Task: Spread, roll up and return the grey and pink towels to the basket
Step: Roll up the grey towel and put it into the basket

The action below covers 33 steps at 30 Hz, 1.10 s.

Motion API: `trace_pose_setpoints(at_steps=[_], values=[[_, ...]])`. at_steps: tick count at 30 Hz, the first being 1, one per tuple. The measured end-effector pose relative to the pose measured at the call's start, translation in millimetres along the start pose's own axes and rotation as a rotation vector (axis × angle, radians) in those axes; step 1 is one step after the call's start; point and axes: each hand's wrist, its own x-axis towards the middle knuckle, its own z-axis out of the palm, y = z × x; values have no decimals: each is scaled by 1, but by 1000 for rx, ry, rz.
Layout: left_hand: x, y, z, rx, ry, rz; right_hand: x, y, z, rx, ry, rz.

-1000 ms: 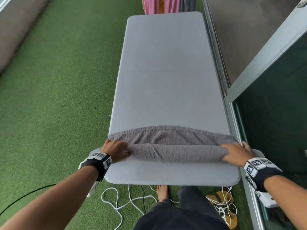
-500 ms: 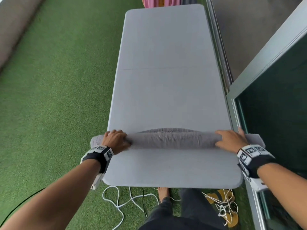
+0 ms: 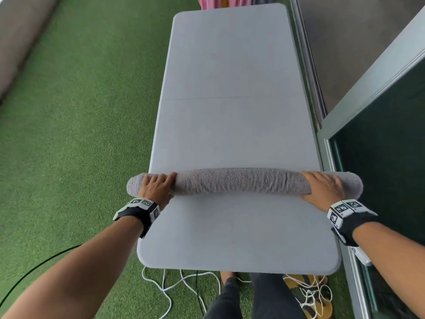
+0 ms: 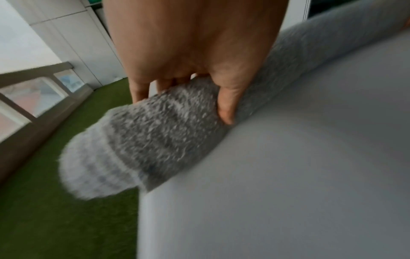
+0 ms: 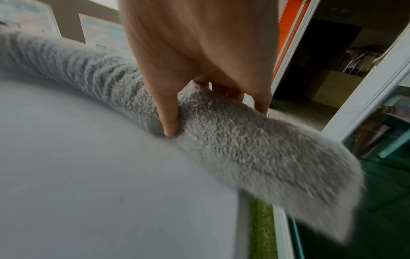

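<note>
Grey towel (image 3: 241, 180): rolled into one long tube; lies crosswise on the table (image 3: 230, 88), in its near half; long axis runs left to right, square to the person's arms; both ends overhang the table's side edges, the left end pale and striped in the left wrist view; no loose flap shows beyond the roll, so the rolling looks finished or nearly so.

Left hand (image 3: 156, 187): on the roll near its left end, at the table's left edge; fingers draped over the top and far side, thumb (image 4: 226, 105) tucked against the near side; holds the towel.

Right hand (image 3: 324, 187): on the roll near its right end, at the table's right edge; same hold, thumb (image 5: 170, 115) pressed into the near side, fingers over the top.

Relation for the next move: the roll sits directly under both hands, each equally close to its own end; the middle span is unsupported, so a lift would likely sag there unless the hands close toward the centre.

Pink towel (image 3: 211, 1): a strip of it shows past the table's far end, well away from the hands; the basket itself cannot be made out.

Grass mat (image 3: 80, 111): green, left of the table; white cords (image 3: 174, 286) lie on it by the near edge.
</note>
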Motion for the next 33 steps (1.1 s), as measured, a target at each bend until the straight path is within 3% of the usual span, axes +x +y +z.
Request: trace_pose_setpoints(at_steps=[4,8,12,16,23,26,29,31,33], values=[[-23,42,-12,-108,-101,-71,-24,-31,-7,125,-98,18],[-56,103,-15,-384,-243,-109,-70,-89,16,395,-256,88],[-85,167,-10,-746,-309,-190,-107,-154,46,746,-236,224],[-100,186,5,-999,-291,-325,-115,-164,55,931,-129,325],[-114,183,23,-1185,-289,-334,-120,-151,43,901,-75,286],[-117,185,19,-1204,-366,-284,-126,-153,44,880,-91,282],[-121,185,19,-1307,-446,-146,-130,-162,39,867,-101,301],[-129,190,12,-1385,-520,6,-132,-171,36,703,-88,297],[-140,198,11,-1288,-581,124,-132,-178,36,515,-121,274]])
